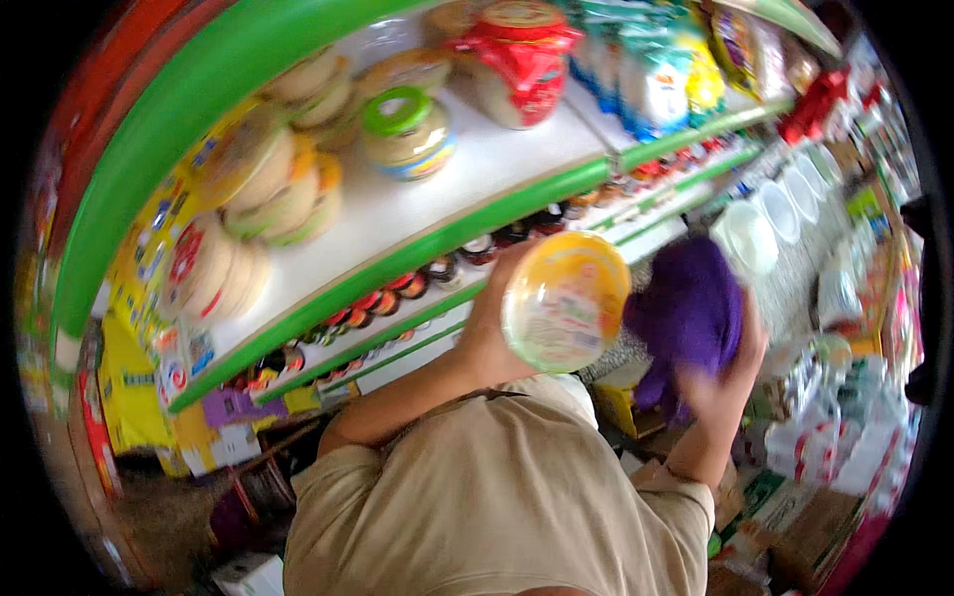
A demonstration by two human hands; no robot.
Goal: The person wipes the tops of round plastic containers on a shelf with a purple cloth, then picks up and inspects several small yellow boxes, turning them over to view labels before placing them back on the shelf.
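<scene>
My left hand grips a round plastic tub with a yellow-orange printed lid, which faces up at me. To its right, my right hand holds a bunched purple cloth; the fingers are blurred. Both hands are in front of a white shelf with a green front edge. On that shelf are a jar with a bright green lid, a large jar in red wrapping, and leaning stacks of similar tubs.
Lower shelves hold rows of dark-lidded jars. Bagged goods fill the shelf's far right. White buckets stand along the floor at right, near plastic-wrapped packs. Yellow packets hang at the left.
</scene>
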